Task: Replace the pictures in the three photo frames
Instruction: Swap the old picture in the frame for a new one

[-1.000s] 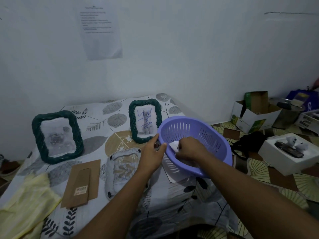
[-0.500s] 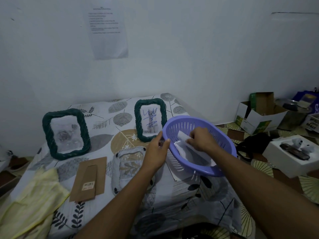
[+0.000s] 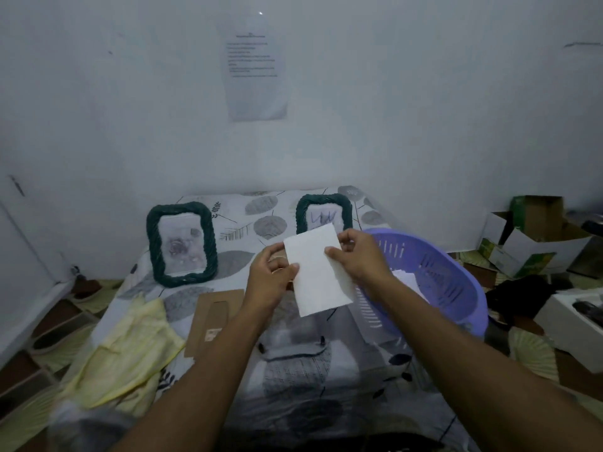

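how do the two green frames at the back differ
The left frame looks bigger and is fully visible; the right frame looks smaller, its lower part hidden behind the white paper pinched by the left hand and right hand. The left frame holds a grey flower-like picture, the right frame blue scribbles. Both stand upright with dark green twisted rims.

A printed sheet [image 3: 256, 75] is hanging on the pale wall [image 3: 424, 109], its lines too small to read. A leaf-patterned cloth [image 3: 266, 226] is covering the table, and a crumpled yellow cloth [image 3: 130, 350] is lying on its near left corner, spilling over the edge. A lavender slotted basket [image 3: 456, 282] is sitting at the table's right edge. Beyond it, on the floor, open cardboard boxes [image 3: 535, 233] with green printing are standing against the wall, a white box [image 3: 574, 321] is resting nearer, and something black [image 3: 518, 298], possibly a bag, is lying between them on a fan-patterned mat [image 3: 528, 350].
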